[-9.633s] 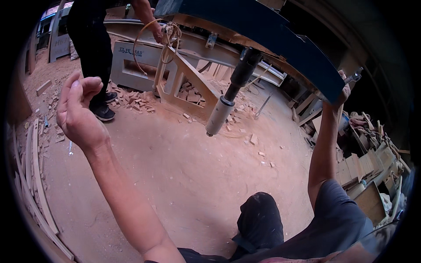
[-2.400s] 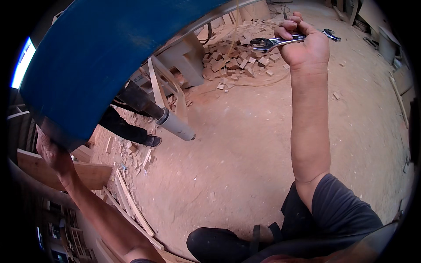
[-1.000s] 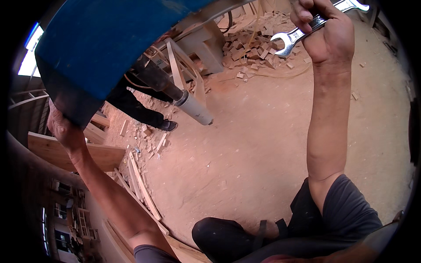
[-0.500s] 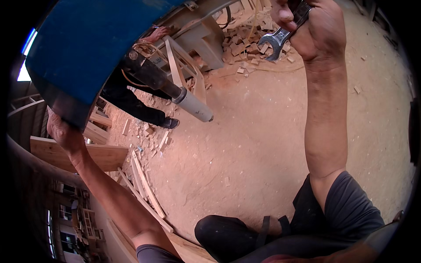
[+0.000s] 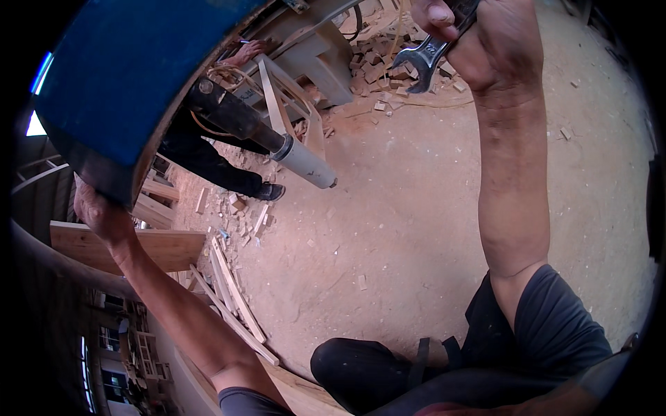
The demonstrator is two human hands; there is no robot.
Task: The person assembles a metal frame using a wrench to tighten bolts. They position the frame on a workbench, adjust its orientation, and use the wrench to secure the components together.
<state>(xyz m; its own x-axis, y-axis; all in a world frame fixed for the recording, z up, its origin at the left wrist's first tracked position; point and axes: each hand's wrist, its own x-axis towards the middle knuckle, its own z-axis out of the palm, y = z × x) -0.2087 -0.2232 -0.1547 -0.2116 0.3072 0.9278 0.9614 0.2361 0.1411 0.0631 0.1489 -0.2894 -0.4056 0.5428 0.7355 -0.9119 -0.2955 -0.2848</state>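
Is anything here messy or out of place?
Yes. Wood offcuts lie scattered over the sawdust floor by the machine base, and loose slats sprawl at the left. The right hand grips a wrench; the left hand holds the blue panel's edge.

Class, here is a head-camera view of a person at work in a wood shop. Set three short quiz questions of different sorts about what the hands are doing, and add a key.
1. True or false: the right hand grips a hammer.
2. Multiple choice: the left hand rests on A) the sawdust floor, B) the lower edge of the big blue panel, C) the grey cylinder.
3. Fill in: the grey cylinder sticks out from under the blue panel on a ____ rod.

Key:
1. False; it grips an open-ended wrench.
2. B.
3. Black rod.
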